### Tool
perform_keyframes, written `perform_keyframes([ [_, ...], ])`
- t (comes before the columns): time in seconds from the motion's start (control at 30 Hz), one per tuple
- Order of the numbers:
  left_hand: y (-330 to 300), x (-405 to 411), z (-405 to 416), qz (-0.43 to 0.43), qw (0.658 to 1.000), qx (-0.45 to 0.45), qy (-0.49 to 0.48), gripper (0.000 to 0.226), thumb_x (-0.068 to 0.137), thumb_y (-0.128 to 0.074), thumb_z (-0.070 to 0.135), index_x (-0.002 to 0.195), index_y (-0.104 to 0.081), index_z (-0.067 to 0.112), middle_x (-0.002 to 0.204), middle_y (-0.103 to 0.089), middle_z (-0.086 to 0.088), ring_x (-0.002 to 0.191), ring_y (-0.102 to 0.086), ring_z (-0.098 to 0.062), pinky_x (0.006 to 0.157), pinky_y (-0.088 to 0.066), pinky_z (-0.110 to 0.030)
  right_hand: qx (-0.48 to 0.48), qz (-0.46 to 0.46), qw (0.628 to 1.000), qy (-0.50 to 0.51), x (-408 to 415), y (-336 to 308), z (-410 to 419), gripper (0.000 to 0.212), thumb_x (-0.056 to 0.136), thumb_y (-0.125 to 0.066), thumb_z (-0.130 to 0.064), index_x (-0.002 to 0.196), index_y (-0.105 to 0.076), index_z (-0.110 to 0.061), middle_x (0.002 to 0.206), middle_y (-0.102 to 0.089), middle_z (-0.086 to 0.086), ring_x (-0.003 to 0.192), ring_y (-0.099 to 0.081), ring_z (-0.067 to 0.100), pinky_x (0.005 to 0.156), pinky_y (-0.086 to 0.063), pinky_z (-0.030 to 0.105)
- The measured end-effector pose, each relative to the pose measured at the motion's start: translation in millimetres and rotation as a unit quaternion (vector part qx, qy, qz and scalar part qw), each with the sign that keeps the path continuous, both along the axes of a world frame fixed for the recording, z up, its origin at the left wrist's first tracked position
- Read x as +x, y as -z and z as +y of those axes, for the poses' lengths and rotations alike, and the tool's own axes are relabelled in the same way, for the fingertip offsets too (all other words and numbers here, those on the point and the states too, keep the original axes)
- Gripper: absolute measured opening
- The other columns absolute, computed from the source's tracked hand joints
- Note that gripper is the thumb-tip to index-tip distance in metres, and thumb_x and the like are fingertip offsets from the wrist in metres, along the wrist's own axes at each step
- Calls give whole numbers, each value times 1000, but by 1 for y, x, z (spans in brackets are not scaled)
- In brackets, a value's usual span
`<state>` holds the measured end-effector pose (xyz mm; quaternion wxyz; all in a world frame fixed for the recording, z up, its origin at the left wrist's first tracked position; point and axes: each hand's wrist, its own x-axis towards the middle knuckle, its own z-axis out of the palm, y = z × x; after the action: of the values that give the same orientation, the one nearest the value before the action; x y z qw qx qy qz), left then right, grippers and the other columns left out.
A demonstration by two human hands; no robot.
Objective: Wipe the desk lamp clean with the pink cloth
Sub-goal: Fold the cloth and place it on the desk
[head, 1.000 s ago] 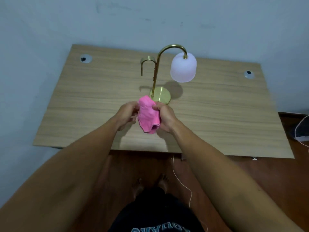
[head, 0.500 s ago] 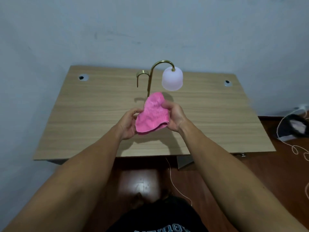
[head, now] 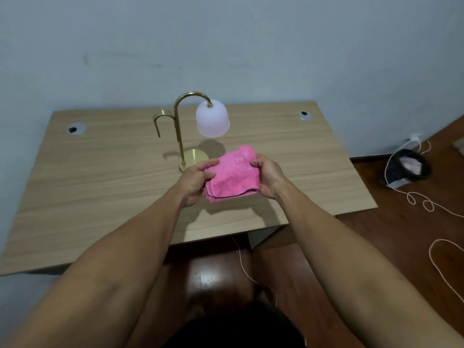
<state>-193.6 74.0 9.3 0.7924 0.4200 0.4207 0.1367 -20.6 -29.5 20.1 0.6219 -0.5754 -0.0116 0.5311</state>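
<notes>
Pale blue wall behind, a wooden table (head: 100, 197) carries a brass desk lamp (head: 179, 136) with a frosted white shade (head: 213, 120) hanging from its curved arm. Above the tabletop, just in front of the lamp's round base (head: 193, 156), the left hand (head: 194, 182) and right hand (head: 267, 178) each grip one side of a folded pink cloth (head: 232, 175). A pale cord (head: 424, 204) loops across the wooden floor (head: 401, 234).

Cloth (head: 232, 175) before lamp (head: 190, 126) on desk (head: 100, 177)
</notes>
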Motion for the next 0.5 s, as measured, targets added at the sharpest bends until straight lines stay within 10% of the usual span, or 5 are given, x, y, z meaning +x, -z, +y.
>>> perform_keyframes([
  [0.27,1,96,-46,102,980,145,85,67,85,-70,-1,145,-50,19,118,-58,-7,38,-52,0,40,-42,-15,-62,-114,991,-28,104,35,-45,30,100,-38,4,118,-56,-11,119,-63,18,92,-69,29,65,-62,40],
  [0.5,24,182,-84,145,951,215,167,91,79,-67,-15,154,-34,23,152,-35,-13,79,-67,-28,79,-59,-53,-143,-173,972,-65,196,69,-86,25,101,-48,-4,121,-61,-8,104,-68,11,79,-67,20,46,-49,22],
])
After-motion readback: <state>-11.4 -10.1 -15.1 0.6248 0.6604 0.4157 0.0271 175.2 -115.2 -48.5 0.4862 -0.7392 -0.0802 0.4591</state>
